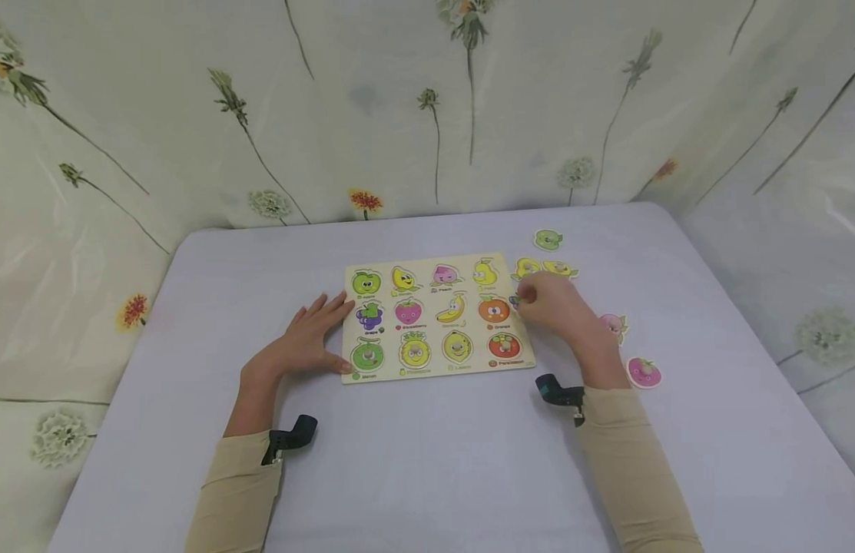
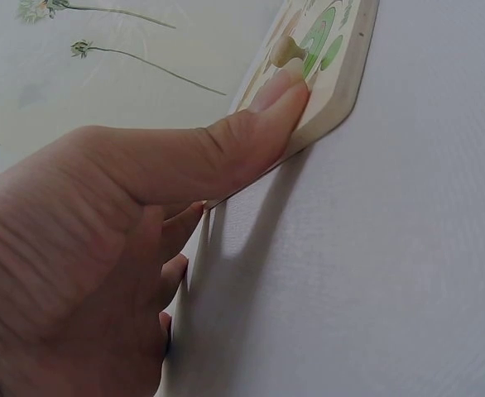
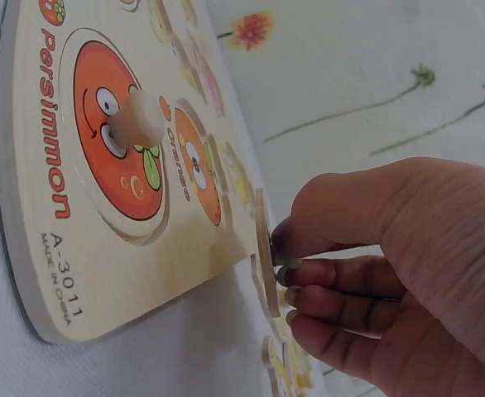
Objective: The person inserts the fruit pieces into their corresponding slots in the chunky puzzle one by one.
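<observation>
A wooden fruit puzzle board point(image 1: 427, 370) lies on the table, with knobbed pieces in its front row: melon point(image 1: 368, 355), pineapple point(image 1: 415, 351), lemon point(image 1: 458, 347) and persimmon point(image 1: 505, 346). My left hand point(image 1: 299, 338) rests at the board's left edge, fingers spread. Its thumb point(image 2: 267, 116) presses the front corner beside the melon, in the left wrist view. Just off the board's right edge, my right hand point(image 1: 555, 306) pinches a small puzzle piece point(image 1: 515, 302) showing some purple. The right wrist view gives this wooden piece point(image 3: 266, 256) edge-on, tilted up at the fingertips; most of its picture is hidden.
Loose pieces lie right of the board: a green apple point(image 1: 548, 240), two yellow ones point(image 1: 527, 267) beyond the right hand, a pink one point(image 1: 614, 326) partly behind the forearm, and a strawberry point(image 1: 644, 372). A flowered curtain point(image 1: 399, 115) hangs behind the table.
</observation>
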Motion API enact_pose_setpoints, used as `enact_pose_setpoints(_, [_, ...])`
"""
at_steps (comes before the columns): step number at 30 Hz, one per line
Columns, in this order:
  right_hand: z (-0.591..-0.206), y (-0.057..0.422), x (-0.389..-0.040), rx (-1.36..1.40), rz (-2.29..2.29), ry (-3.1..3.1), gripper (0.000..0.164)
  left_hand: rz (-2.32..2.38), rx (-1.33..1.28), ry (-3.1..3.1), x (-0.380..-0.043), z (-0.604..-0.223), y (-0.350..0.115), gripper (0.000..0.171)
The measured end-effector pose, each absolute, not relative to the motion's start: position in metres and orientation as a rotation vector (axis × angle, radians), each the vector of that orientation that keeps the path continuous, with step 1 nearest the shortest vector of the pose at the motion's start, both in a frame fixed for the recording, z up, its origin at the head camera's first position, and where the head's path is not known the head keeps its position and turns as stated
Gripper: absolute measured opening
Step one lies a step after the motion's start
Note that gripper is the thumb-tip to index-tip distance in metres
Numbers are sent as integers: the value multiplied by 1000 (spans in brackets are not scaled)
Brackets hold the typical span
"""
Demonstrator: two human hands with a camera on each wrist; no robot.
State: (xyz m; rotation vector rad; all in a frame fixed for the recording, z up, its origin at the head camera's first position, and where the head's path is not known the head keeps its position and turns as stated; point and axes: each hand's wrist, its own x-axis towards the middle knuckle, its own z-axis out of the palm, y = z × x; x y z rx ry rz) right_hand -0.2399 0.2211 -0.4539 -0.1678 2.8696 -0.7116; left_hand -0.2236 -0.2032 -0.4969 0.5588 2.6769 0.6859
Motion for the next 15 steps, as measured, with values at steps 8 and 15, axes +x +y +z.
enact_pose_setpoints(8, [-456,214,-245,-240,-675,2892,14,690,571,2673,-225,-498,-203,117])
enact_pose_setpoints(15, [-460,206,-247,-224,-666,2890,14,695,566,2672,-225,-497,-203,116])
